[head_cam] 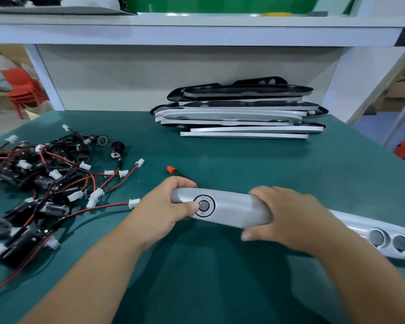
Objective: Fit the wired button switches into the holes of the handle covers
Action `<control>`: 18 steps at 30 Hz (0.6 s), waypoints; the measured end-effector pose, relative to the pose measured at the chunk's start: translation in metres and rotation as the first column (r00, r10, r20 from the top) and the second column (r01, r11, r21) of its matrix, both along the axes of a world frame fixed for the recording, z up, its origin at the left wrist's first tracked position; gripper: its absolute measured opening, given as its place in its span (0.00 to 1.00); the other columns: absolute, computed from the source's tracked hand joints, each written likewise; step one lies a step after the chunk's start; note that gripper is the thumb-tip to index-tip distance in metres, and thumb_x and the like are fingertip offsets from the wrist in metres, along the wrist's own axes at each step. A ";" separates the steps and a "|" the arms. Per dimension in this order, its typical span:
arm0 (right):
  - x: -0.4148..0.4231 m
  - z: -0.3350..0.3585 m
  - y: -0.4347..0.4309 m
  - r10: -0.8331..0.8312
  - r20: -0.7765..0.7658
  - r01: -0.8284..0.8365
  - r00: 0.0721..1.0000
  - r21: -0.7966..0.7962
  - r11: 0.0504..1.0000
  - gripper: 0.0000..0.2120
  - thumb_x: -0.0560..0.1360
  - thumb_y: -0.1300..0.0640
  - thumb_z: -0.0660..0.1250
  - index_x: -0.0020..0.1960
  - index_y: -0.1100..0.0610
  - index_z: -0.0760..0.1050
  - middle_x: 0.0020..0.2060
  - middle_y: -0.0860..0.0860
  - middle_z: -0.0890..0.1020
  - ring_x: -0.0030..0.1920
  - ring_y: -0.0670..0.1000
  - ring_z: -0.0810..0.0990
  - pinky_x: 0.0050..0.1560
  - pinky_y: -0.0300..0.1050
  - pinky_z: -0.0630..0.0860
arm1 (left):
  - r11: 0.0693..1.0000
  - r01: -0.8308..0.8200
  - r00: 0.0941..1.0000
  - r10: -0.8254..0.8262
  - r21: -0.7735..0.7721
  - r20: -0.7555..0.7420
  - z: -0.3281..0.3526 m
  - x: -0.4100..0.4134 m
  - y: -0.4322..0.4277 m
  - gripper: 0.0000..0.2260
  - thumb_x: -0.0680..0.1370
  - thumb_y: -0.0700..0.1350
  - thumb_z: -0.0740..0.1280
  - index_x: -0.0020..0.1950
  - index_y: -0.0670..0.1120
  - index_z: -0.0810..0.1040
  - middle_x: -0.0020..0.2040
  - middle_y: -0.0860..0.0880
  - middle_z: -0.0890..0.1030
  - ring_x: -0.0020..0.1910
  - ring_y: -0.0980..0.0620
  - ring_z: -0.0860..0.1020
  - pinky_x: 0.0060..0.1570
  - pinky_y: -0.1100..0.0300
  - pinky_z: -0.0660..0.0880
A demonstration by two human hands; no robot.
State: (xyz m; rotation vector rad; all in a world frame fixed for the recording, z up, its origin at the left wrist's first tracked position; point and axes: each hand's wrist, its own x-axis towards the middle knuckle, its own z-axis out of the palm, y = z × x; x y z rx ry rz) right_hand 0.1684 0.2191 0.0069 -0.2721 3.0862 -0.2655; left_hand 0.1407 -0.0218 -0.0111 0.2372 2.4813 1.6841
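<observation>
A long silver handle cover (234, 210) lies across the green mat near the front. My left hand (160, 212) grips its left end, thumb tip against a round button switch (204, 205) seated in the ringed hole marked OFF. My right hand (288, 218) grips the cover's middle, fingers curled over the top. Two round holes (389, 239) show at the cover's right end. A red connector (170, 169) on a wire pokes out behind the left end. A heap of black wired button switches (45, 183) with red and black wires lies at the left.
A stack of silver and black handle covers (241, 113) stands at the back of the mat, against the white shelf frame (197, 33). White connectors trail from the switch heap toward my left hand. The table's right edge falls away near the cover's far end.
</observation>
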 end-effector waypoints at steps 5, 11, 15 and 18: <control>0.018 -0.015 0.094 -0.238 0.033 0.235 0.971 0.072 0.969 0.41 0.43 0.14 0.55 0.51 0.33 0.63 0.44 0.34 0.73 0.47 0.43 0.74 0.51 0.49 0.73 | 1.000 -0.022 0.999 0.022 -0.001 0.042 -0.003 -0.005 -0.009 0.15 0.73 0.40 0.73 0.52 0.58 0.75 0.45 0.48 0.82 0.41 0.53 0.82 0.52 0.58 0.78; 0.054 -0.071 0.200 -0.541 -0.029 0.524 0.841 -0.210 0.825 0.38 0.47 0.17 0.62 0.53 0.33 0.67 0.45 0.44 0.78 0.47 0.55 0.78 0.48 0.56 0.77 | 0.998 -0.048 0.999 0.048 0.026 0.005 -0.002 -0.004 0.001 0.18 0.72 0.40 0.73 0.52 0.60 0.72 0.41 0.49 0.79 0.35 0.57 0.82 0.50 0.60 0.79; 0.065 -0.049 0.174 -0.587 -0.167 0.515 0.792 -0.332 0.790 0.32 0.50 0.23 0.66 0.51 0.30 0.67 0.43 0.45 0.76 0.42 0.51 0.75 0.46 0.51 0.75 | 0.937 -0.190 0.981 0.191 0.294 0.025 0.008 0.006 0.006 0.22 0.70 0.35 0.74 0.59 0.51 0.72 0.51 0.44 0.75 0.43 0.52 0.79 0.44 0.61 0.78; 0.078 -0.041 0.170 -0.606 -0.223 0.489 0.763 -0.415 0.767 0.31 0.52 0.29 0.70 0.53 0.33 0.68 0.43 0.45 0.76 0.40 0.48 0.75 0.44 0.47 0.75 | 0.852 -0.185 0.978 0.206 0.491 0.010 0.021 0.026 -0.002 0.28 0.63 0.37 0.77 0.60 0.48 0.73 0.49 0.42 0.74 0.41 0.55 0.80 0.43 0.63 0.79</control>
